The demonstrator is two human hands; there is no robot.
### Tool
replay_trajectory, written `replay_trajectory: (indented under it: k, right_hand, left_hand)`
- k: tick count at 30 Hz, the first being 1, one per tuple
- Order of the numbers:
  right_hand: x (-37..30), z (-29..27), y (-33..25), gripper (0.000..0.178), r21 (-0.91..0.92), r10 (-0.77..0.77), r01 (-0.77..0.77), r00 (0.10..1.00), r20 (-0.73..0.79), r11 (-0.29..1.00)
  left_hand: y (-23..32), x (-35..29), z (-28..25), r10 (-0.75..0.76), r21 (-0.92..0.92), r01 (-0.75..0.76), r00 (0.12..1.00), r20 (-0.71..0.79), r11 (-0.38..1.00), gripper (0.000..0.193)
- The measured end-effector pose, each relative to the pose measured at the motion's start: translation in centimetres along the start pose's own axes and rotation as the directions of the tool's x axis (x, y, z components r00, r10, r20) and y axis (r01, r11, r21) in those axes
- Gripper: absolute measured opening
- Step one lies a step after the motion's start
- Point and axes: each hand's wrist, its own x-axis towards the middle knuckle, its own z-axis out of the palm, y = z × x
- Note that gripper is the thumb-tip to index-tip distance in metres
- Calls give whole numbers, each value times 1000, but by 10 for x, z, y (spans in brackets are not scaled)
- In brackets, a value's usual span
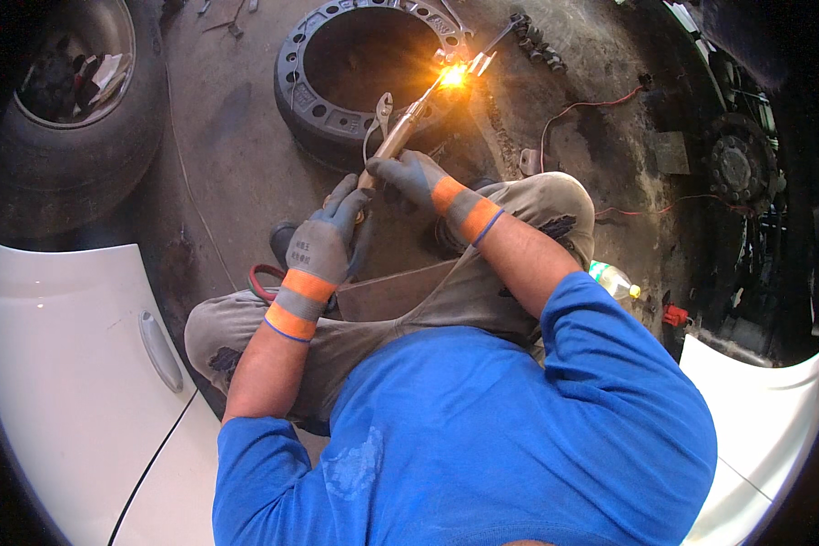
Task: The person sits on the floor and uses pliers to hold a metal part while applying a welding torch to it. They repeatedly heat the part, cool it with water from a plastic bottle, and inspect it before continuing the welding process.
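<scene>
Both my hands wear grey gloves with orange cuff bands. My left hand (328, 226) is closed round the rear end of a gas torch (397, 138). Further up its handle, my right hand (414, 180) grips it too, just behind the metal neck. At the torch's tip a bright orange flame (453, 75) burns over the right rim of a brake drum (290, 86); glare hides the exact spot it touches. A pair of pliers (384, 111) rests by the drum's near rim, beside the torch. Just past the flame is a bright metal piece (480, 64).
A large tyre (91, 173) with odds and ends in its rim lies at the left. White vehicle panels (64, 337) flank me. Red wire (578, 104) crosses the floor at right, near a wheel hub (739, 164). A plastic bottle (613, 279) lies by my right knee.
</scene>
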Motion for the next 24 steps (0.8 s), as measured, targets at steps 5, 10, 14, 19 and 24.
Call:
replay_trajectory:
  k: [5,10,14,19,24]
  right_hand:
    - [3,2,5,55,-17,-82,82,996,-34,997]
    - [1,0,0,56,-23,-56,55,998,-17,998]
    - [7,2,8,58,-44,-85,83,996,-35,996]
    - [6,0,7,59,-87,-127,124,992,-26,988]
    - [2,1,8,59,-98,-171,168,985,-16,981]
  left_hand:
    - [-1,0,-1,-35,18,34,998,46,999,33]
    - [-4,0,1,4,14,-4,1000,18,1000,34]
    - [-2,-2,-1,-31,7,30,999,44,1000,34]
    - [-1,0,-3,-18,-16,19,1000,24,1000,34]
    - [-3,-1,0,-23,-31,24,1000,20,999,35]
